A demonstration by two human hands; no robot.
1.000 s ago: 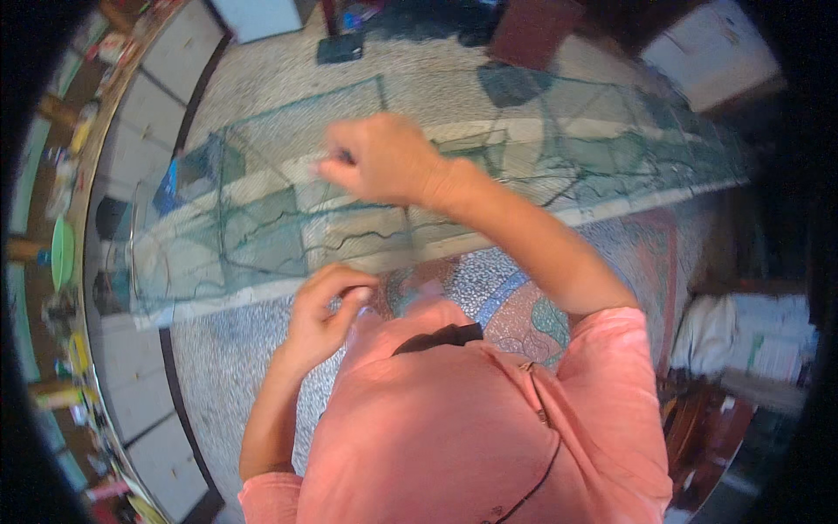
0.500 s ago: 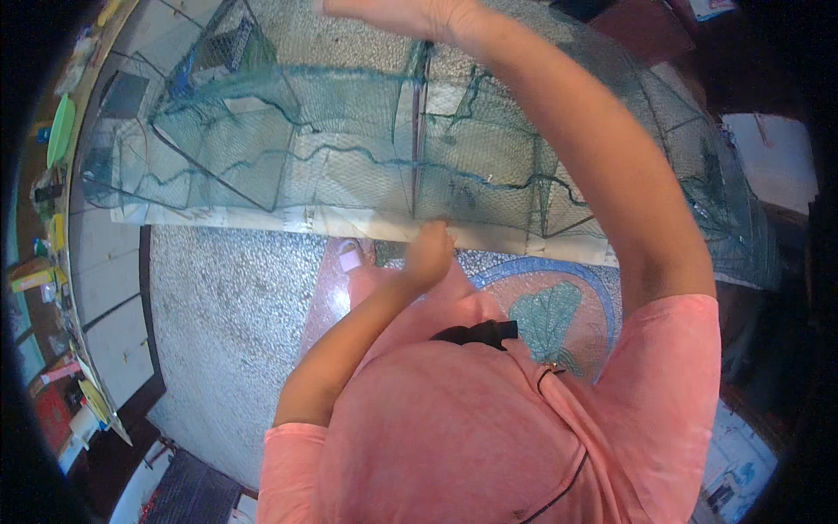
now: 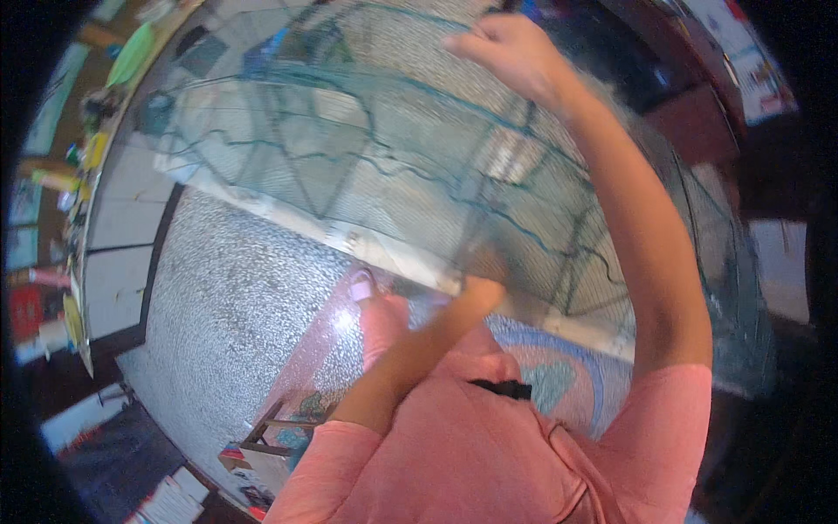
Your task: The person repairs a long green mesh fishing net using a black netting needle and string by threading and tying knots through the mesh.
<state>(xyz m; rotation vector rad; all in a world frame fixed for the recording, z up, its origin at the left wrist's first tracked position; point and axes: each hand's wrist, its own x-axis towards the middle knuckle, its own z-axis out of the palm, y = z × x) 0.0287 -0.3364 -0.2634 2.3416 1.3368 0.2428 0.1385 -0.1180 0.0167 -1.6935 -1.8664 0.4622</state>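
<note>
Speckled grey terrazzo floor spreads below, with a patch of coloured inlay near the person's feet, and a cluttered shelf of bottles and small packets curves along the left rim. Across the upper middle stretches a long folding net trap: fine teal-green mesh, see-through and slack, pulled over thin dark wire frames that form box-shaped sections, lying along a pale, flat board. Compared with half a second ago the trap fills more of the view and sits closer, and the raised arm now reaches further up and left. The right hand is closed, pinching the mesh at the top edge of the trap. The left hand touches the trap's lower edge by the board; its fingers are blurred, so I cannot tell how far they are curled.
</note>
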